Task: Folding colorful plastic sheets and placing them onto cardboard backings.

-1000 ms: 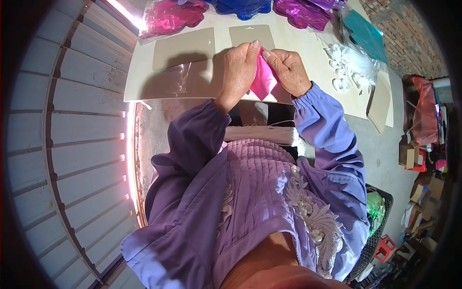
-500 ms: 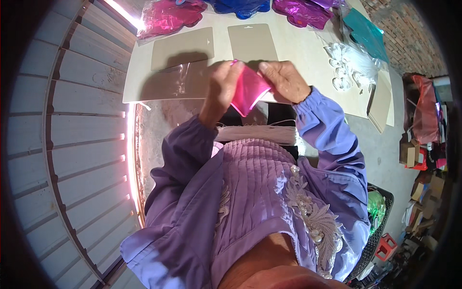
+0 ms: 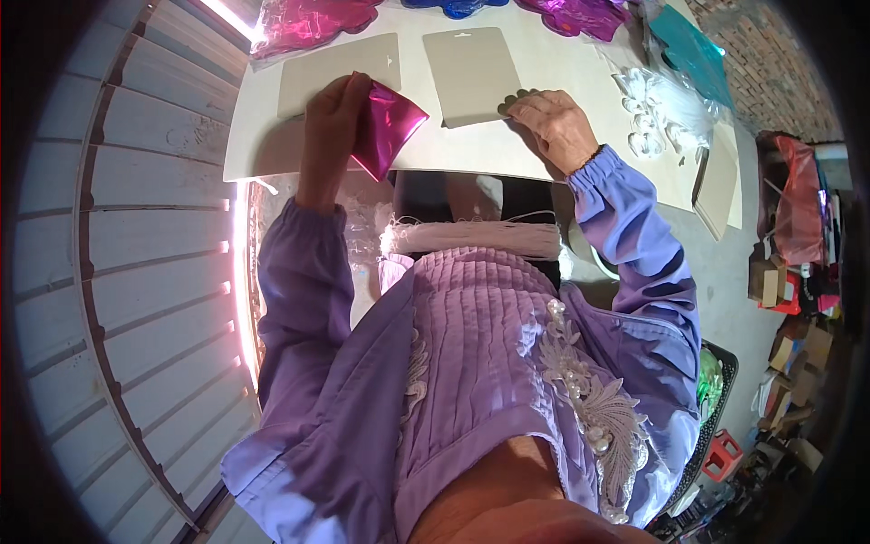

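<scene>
Foil: magenta packet (image 3: pixel 391 125) over the table's (image 3: pixel 580 86) near edge, a lower corner reaching past it.
Left hand (image 3: pixel 330 127): pinched on packet's upper-left part.
Right hand (image 3: pixel 556 127): palm down, fingers loosely bent beside beige card's (image 3: pixel 473 77) lower right; underside hidden, grip cannot be told.
Tabletop right: white bundle (image 3: pixel 672 111).

Magenta foil (image 3: pixel 390 127), beige card (image 3: pixel 473 77)

Two hands (image 3: pixel 328 118) (image 3: pixel 551 125), one pink foil (image 3: pixel 388 127), two holed cards (image 3: pixel 335 63) (image 3: pixel 471 77), one blue pack (image 3: pixel 455 8) and one teal pack (image 3: pixel 691 59) are showing.
</scene>
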Action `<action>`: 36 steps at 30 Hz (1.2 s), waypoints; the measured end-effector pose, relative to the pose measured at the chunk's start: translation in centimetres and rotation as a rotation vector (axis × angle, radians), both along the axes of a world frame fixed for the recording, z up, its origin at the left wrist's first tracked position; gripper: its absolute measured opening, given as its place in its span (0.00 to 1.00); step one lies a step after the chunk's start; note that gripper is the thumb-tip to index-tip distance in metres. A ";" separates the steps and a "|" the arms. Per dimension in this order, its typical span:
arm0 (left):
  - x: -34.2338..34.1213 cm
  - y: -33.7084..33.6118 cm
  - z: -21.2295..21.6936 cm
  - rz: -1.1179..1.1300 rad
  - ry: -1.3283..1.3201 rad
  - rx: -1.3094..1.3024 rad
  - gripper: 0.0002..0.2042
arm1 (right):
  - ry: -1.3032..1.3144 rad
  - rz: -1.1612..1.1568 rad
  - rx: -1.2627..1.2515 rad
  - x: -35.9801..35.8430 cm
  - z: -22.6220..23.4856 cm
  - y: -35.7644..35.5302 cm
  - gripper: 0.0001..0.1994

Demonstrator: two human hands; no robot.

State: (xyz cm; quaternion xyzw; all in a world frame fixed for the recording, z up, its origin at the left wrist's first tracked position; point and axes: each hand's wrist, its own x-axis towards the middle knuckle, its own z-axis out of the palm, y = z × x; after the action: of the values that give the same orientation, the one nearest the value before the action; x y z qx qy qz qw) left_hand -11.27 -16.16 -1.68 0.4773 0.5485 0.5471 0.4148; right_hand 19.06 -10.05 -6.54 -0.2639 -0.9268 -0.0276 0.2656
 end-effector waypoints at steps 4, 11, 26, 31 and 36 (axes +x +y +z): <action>-0.4 0.9 -0.1 -0.044 0.051 0.020 0.15 | 0.034 -0.072 -0.136 0.0 0.5 0.6 0.10; -0.1 1.5 -0.2 -0.101 0.124 0.034 0.15 | 0.164 -0.096 -0.422 -0.9 0.9 2.2 0.04; 2.2 2.9 -2.5 -0.120 0.102 -0.038 0.15 | 0.071 0.141 -0.973 2.4 0.4 5.1 0.11; 2.8 3.1 -3.0 -0.154 0.082 -0.053 0.15 | 0.065 0.150 -0.994 3.0 0.4 5.3 0.11; 3.1 3.0 -3.1 -0.150 0.096 -0.047 0.15 | 0.036 0.106 -1.069 3.1 -0.1 5.9 0.10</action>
State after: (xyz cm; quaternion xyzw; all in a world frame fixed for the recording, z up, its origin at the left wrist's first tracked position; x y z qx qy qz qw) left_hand -8.17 -13.15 -4.79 0.5328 0.5432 0.4778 0.4390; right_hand 22.15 -4.14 -6.67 -0.3156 -0.8189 0.4663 0.1112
